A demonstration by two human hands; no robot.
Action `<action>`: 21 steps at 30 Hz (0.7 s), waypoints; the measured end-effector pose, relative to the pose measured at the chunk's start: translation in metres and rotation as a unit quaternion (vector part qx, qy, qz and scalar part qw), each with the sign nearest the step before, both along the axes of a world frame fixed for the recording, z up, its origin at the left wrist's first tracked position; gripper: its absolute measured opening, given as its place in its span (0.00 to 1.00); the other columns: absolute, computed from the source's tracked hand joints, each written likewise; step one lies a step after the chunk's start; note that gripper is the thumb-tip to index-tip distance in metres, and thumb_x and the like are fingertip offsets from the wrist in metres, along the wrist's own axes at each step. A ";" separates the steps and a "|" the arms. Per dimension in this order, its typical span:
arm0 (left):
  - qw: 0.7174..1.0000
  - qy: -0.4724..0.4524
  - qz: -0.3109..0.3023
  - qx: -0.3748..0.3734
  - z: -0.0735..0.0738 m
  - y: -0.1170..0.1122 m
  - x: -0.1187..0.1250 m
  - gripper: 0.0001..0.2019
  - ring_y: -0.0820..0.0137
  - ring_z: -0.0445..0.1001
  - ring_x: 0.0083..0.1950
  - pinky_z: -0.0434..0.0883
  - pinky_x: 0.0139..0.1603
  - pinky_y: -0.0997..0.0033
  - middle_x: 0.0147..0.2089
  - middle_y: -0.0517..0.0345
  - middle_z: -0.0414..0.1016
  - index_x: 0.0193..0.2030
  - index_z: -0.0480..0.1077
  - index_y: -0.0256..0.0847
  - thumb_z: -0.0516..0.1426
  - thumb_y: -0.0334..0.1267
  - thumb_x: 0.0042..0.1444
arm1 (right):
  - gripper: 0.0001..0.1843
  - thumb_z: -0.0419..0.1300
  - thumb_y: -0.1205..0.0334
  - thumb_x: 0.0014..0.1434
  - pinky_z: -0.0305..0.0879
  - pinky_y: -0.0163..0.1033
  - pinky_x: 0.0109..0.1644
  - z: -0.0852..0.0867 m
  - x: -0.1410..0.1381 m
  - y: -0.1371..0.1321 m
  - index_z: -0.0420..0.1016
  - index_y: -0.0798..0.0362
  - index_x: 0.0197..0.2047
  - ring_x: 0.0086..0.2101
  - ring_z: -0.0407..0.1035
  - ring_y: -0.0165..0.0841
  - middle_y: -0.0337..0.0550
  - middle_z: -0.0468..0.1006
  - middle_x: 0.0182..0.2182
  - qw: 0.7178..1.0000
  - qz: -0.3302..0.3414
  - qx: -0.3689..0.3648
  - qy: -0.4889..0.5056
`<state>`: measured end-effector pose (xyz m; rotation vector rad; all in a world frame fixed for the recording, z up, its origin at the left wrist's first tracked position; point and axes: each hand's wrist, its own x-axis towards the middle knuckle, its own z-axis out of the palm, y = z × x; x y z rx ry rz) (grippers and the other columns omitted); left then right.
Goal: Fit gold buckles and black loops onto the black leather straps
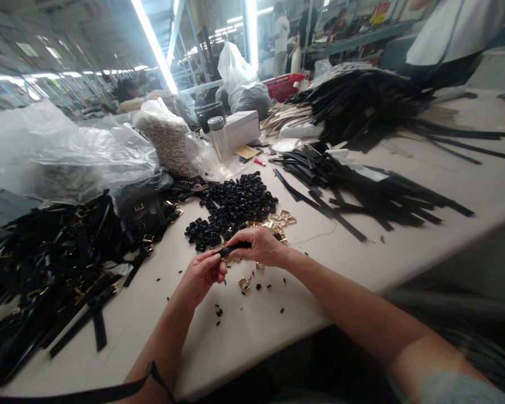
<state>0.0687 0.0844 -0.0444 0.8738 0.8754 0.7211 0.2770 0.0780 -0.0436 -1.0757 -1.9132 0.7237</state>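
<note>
Between my two hands runs a short black strap [234, 248], held above the table. The fingertips of my left hand [202, 275] pinch its left end. My right hand [263, 247] closes round the strap from above, and part of it is hidden in the palm. Just behind the hands lies a pile of small black loops [231, 205]. Gold buckles [283, 219] are heaped beside that pile, partly covered by my right hand. A few more gold buckles [244, 285] lie in front of the hands, among small black bits [219, 311].
At the left is a big heap of black straps with gold buckles [67, 252], below plastic bags [88, 151]. Long black strips [362, 188] lie at the right, with a larger stack [362, 104] behind. A clear bottle [219, 140] and white box [244, 129] stand at the back.
</note>
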 end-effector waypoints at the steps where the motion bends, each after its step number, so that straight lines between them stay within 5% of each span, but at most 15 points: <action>1: 1.000 -0.004 0.003 -0.002 -0.001 0.000 0.000 0.12 0.77 0.69 0.19 0.65 0.20 0.81 0.22 0.58 0.75 0.36 0.75 0.33 0.66 0.38 0.48 | 0.09 0.66 0.61 0.56 0.65 0.31 0.39 0.001 0.000 0.000 0.81 0.53 0.41 0.33 0.74 0.29 0.40 0.83 0.34 1.000 -0.004 -0.003 -0.002; 16: 1.000 -0.003 0.020 0.003 -0.001 -0.003 0.007 0.10 0.78 0.66 0.19 0.63 0.21 0.80 0.21 0.60 0.73 0.34 0.73 0.35 0.64 0.39 0.47 | 0.06 0.66 0.58 0.57 0.57 0.31 0.32 0.005 0.002 -0.003 0.82 0.52 0.34 0.28 0.71 0.28 0.39 0.81 0.28 0.992 -0.038 0.039 -0.116; 21: 0.968 0.131 0.056 0.206 0.001 -0.006 0.010 0.12 0.70 0.75 0.33 0.71 0.34 0.73 0.35 0.54 0.79 0.40 0.76 0.40 0.64 0.41 0.50 | 0.08 0.65 0.58 0.58 0.54 0.33 0.31 0.006 -0.001 -0.005 0.81 0.53 0.33 0.29 0.70 0.30 0.41 0.81 0.28 0.983 -0.062 0.051 -0.166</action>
